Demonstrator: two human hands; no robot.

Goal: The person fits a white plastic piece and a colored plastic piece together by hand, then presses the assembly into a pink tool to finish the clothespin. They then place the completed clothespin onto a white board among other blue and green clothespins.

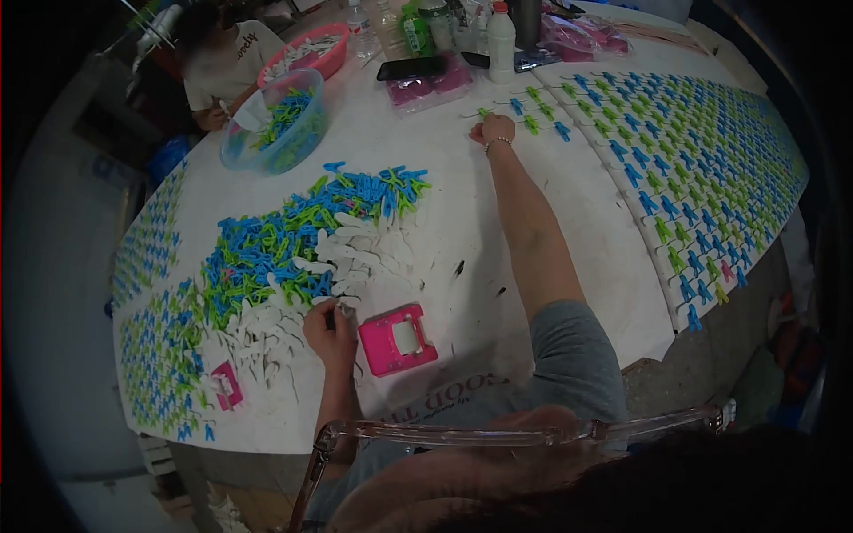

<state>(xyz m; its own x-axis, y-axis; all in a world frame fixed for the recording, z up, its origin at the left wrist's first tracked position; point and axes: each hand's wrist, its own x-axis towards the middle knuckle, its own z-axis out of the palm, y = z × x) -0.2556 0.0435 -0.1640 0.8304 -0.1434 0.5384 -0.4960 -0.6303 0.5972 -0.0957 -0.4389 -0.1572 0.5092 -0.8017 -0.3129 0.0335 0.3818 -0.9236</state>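
Note:
My right hand (494, 131), wearing a beaded bracelet, reaches far out over the table with its fingers closed at a green clothespin (483, 113). That pin lies at the end of a short group of blue and green clothespins (531, 123) on thin hooks. Close to my body, my left hand (330, 330) is curled shut at the edge of a pile of white plastic pieces (369, 253); what its fingers hold I cannot make out. Just right of it sits a pink holder (395, 340) with a white roll. Beyond lies a heap of blue and green clothespins (275, 242).
Rows of hooked clothespins (693, 169) cover the right board, others (160, 364) the left. A second pink holder (227, 385) lies left. At the back are a clear tub (311, 133), pink basin (333, 55), phone (412, 68) and bottles (501, 44). Another person (227, 67) sits far left.

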